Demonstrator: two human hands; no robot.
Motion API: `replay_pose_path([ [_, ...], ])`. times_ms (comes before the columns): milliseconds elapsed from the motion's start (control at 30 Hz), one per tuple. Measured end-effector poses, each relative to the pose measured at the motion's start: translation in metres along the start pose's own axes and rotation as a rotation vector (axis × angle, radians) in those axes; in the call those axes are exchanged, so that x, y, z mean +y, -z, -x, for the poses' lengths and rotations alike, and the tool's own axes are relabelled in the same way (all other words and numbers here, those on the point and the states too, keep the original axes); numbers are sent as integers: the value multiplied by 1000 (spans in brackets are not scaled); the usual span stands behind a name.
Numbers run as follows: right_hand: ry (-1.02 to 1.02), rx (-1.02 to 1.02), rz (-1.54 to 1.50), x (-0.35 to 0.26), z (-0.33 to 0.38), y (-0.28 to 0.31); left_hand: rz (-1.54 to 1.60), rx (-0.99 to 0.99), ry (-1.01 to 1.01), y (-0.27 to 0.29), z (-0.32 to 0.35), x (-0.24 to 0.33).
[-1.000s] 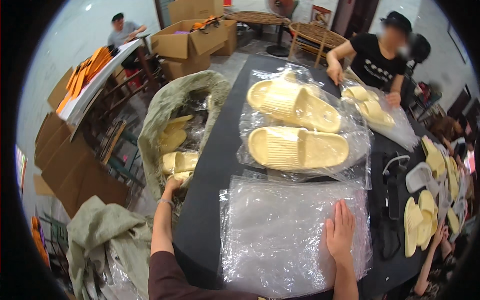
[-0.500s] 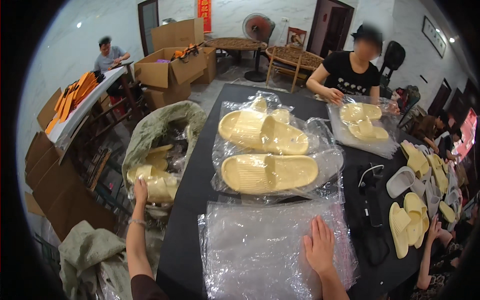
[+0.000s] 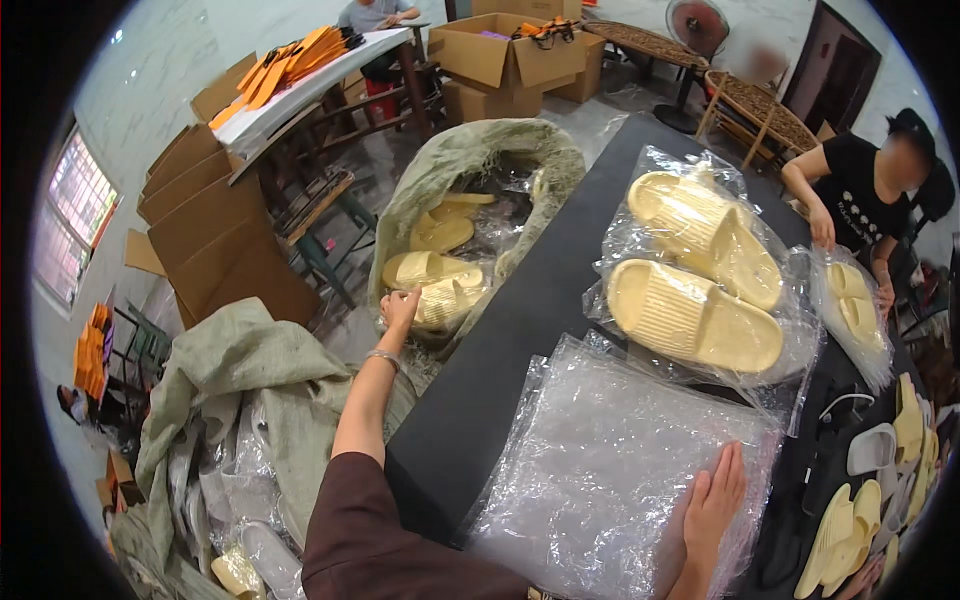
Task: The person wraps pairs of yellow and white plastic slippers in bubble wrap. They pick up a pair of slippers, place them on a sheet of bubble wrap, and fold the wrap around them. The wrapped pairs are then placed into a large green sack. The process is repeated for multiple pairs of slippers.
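Note:
My left hand (image 3: 400,309) reaches into a green woven sack (image 3: 420,175) beside the table. Its fingers are closed at the near edge of a pair of pale yellow slippers (image 3: 440,298) in clear plastic. Another yellow slipper (image 3: 442,232) lies deeper in the sack. My right hand (image 3: 714,500) rests flat, fingers stretched, on a stack of clear plastic bags (image 3: 600,450) on the black table (image 3: 450,430). Beyond the stack lies a bagged pair of large yellow slippers (image 3: 690,315).
Across the table a person in black (image 3: 870,180) handles bagged slippers (image 3: 855,300). Loose yellow and grey slippers (image 3: 850,530) lie at the right. A second woven sack (image 3: 240,370) with bagged slippers stands at lower left. Folded cardboard (image 3: 210,220) and an open carton (image 3: 540,60) are farther off.
My view has swung left and down, so the table shows farther right and the second sack shows more fully. My left hand remains at the slippers in the sack, my right hand on the bags.

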State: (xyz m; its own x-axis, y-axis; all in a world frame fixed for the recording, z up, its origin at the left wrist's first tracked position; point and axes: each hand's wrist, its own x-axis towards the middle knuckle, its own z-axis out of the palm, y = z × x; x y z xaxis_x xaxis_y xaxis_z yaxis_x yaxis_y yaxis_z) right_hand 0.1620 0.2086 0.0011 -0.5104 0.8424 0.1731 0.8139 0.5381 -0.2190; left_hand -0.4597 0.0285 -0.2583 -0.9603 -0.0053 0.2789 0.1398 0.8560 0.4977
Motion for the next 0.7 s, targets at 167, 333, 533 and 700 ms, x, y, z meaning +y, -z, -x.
replay_pose_path([
  [167, 31, -12, 13, 0, -4, 0, 744, -209, 984, -9, -7, -34],
  [333, 50, -39, 1, 1, -10, 2, 1066, -821, 951, -1, -18, -80],
  [533, 18, -7, 29, -4, -6, 3, 1035, -873, 749, 2, 6, -24],
  [700, 5, -8, -17, -6, -7, 7, 1291, -914, 754, -1, 8, -8],
])
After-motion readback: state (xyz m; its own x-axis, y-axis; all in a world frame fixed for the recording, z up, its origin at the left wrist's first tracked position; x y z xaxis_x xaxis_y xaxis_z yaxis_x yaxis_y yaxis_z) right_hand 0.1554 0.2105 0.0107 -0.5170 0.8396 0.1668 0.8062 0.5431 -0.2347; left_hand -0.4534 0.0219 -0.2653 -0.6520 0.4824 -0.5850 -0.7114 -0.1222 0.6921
